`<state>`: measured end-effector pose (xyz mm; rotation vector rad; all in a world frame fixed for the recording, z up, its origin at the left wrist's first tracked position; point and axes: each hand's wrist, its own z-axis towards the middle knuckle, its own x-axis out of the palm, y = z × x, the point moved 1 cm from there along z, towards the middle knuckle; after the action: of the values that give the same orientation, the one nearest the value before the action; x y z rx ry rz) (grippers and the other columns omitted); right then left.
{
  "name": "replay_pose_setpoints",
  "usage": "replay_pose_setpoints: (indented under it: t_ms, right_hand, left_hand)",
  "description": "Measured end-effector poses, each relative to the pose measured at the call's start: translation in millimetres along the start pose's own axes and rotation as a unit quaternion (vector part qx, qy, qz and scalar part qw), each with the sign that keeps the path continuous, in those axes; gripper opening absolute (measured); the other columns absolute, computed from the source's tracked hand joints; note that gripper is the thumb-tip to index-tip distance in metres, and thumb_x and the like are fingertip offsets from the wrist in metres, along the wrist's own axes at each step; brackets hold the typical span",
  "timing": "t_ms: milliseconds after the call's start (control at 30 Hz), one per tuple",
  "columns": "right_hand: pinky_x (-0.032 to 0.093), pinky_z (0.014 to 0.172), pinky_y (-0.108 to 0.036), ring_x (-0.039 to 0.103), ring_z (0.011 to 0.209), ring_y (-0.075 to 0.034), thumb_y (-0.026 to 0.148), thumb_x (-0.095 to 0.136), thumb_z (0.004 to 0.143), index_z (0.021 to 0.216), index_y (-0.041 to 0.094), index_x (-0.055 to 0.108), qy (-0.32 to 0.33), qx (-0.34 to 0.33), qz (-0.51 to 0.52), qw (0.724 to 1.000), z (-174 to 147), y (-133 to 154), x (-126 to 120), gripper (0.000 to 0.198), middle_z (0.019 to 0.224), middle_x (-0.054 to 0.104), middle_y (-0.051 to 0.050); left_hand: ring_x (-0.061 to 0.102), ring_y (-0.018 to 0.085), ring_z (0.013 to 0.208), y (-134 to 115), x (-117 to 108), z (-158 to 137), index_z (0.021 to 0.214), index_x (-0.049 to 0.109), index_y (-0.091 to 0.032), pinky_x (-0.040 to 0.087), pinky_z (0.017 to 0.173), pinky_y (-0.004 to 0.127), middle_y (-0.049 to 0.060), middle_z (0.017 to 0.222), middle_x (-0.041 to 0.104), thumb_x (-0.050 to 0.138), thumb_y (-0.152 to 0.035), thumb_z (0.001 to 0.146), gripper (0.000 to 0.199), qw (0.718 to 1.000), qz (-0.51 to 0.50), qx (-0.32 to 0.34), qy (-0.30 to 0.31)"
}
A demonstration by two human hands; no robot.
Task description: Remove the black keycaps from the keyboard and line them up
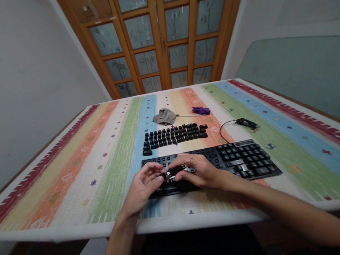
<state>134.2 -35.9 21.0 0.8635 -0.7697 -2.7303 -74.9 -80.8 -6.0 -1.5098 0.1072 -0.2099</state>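
My left hand (145, 186) pinches a small black keycap (163, 176) between thumb and fingertips, just above the keyboard's left part. My right hand (199, 169) is closed on a small black piece (175, 170), whose exact kind I cannot make out. The fingertips of both hands nearly meet. Under them lies a black keyboard (211, 154), its left and middle part stripped of many keycaps and its number pad still capped. Behind it, loose black keycaps (175, 135) lie in several rows. My hands hide part of the keyboard's left side.
A grey cloth (165, 116) lies behind the keycaps, with a thin rod running from it toward a purple cloth (201, 110). The keyboard's bundled cable (247, 123) rests at the back right. A striped tablecloth (108, 169) covers the table; its front edge is close to me.
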Motion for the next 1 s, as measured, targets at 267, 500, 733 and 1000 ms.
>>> replay_pose_setpoints:
  t_ms: [267, 500, 733, 1000]
  right_hand:
    - [0.054, 0.075, -0.028, 0.069, 0.082, -0.017, 0.036, 0.057, 0.095, 0.098, 0.016, 0.068, -0.047, 0.103, 0.019, 0.993, -1.5, -3.4, -4.8, 0.022, 0.091, 0.074, -0.007]
    - [0.054, 0.073, -0.027, 0.069, 0.080, -0.017, 0.034, 0.059, 0.094, 0.101, 0.016, 0.067, -0.043, 0.080, -0.003, 0.996, -0.4, -1.7, -4.8, 0.020, 0.090, 0.073, -0.007]
    - [0.055, 0.073, -0.028, 0.068, 0.080, -0.017, 0.030, 0.058, 0.096, 0.104, 0.014, 0.062, -0.025, -0.018, -0.086, 0.996, -0.5, -2.1, -0.7, 0.019, 0.090, 0.073, -0.009]
    - [0.054, 0.072, -0.028, 0.068, 0.078, -0.017, 0.030, 0.058, 0.095, 0.099, 0.014, 0.064, -0.060, 0.021, -0.110, 0.992, 1.8, -1.0, 0.7, 0.018, 0.087, 0.072, -0.009]
  left_hand:
    - [0.066, 0.021, 0.101, -13.7, 0.0, -2.4, 0.105, 0.060, -0.018, 0.054, 0.091, 0.036, 0.008, 0.103, 0.070, 0.068, -0.030, 0.086, 0.024, 0.995, 0.074, 0.058, -0.014]
    - [0.065, 0.017, 0.085, -28.7, -0.8, -6.6, 0.103, 0.068, -0.020, 0.056, 0.077, 0.031, 0.006, 0.102, 0.068, 0.068, -0.028, 0.087, 0.018, 0.931, 0.320, 0.167, -0.046]
    - [0.059, 0.021, 0.103, -41.5, -5.6, -3.1, 0.105, 0.064, -0.018, 0.053, 0.090, 0.039, 0.008, 0.107, 0.064, 0.059, -0.020, 0.093, 0.014, 0.809, 0.511, 0.287, 0.048]
    - [0.055, 0.022, 0.109, -52.4, -16.5, 19.9, 0.103, 0.063, -0.018, 0.050, 0.094, 0.040, 0.009, 0.112, 0.060, 0.060, -0.020, 0.092, 0.012, 0.792, 0.515, 0.307, 0.111]
